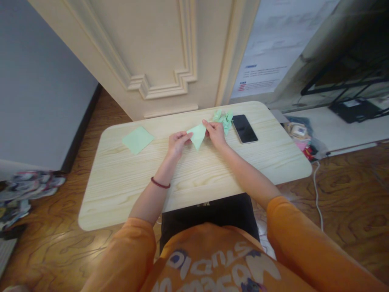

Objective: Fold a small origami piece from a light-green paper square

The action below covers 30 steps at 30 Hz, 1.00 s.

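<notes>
1. While lifted over the middle of the desk (121,182), the folded green paper (197,134) shows as a triangle with its point toward the near side. It sits between both hands.
2. At the paper's left edge, the left hand (176,142) has its fingers and thumb pinched on the fold. A dark red bracelet (160,183) circles that wrist.
3. At the paper's far right corner, the right hand (216,133) has its fingertips closed on the sheet.
4. Whether the paper's near tip touches the desk top cannot be told.
5. Well to the left, a flat green sheet (137,140) lies on the desk, apart from both hands.
6. Just beyond the right hand, near the far edge, a small heap of green pieces (223,117) lies on the desk.
7. Right of that heap, a black phone (244,128) lies flat with its screen dark.
8. Past the far edge stands a cream panelled door (152,52).
9. On the wooden floor (349,194) to the right runs a white cable (316,190).
</notes>
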Motion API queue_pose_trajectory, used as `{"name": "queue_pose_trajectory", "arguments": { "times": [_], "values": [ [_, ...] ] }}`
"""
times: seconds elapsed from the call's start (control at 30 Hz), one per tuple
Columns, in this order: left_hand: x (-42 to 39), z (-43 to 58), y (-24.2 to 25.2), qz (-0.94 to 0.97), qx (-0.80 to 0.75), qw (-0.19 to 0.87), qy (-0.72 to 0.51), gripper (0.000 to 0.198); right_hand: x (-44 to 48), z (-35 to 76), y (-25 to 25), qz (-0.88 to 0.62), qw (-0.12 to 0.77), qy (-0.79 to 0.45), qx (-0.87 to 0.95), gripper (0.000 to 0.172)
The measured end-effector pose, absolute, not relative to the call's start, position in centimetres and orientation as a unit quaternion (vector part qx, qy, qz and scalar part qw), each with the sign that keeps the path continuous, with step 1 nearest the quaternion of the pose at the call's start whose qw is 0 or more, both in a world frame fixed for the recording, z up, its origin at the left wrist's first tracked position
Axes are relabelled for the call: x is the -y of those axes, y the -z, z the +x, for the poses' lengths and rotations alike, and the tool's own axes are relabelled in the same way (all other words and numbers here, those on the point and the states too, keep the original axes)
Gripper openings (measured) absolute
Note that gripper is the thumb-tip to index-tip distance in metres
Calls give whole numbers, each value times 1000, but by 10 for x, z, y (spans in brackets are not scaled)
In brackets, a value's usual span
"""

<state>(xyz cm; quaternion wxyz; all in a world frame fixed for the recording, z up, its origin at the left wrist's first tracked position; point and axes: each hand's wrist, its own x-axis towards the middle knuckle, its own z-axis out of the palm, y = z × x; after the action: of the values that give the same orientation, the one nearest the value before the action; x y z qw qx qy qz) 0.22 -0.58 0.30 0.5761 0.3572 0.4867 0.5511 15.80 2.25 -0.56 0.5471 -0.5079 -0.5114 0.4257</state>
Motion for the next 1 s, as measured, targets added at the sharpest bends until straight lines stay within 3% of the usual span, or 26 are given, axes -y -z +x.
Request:
{"name": "queue_pose_trajectory", "arguments": {
  "times": [0.13, 0.4, 0.67, 1.0],
  "values": [
    [6, 3, -2, 336, -495, 558, -575, 37, -21, 149, 8, -466, 532, -500, 500, 61],
    [4, 5, -3, 321, -476, 570, -588, 46, -16, 153, 0, -509, 510, -393, 571, 64],
    [2, 3, 0, 302, -460, 547, -631, 41, -18, 148, 7, -431, 475, -505, 578, 58],
    [-2, 3, 1, 288, -451, 536, -653, 38, -12, 147, 0, -449, 469, -498, 574, 60]
  ]
}}
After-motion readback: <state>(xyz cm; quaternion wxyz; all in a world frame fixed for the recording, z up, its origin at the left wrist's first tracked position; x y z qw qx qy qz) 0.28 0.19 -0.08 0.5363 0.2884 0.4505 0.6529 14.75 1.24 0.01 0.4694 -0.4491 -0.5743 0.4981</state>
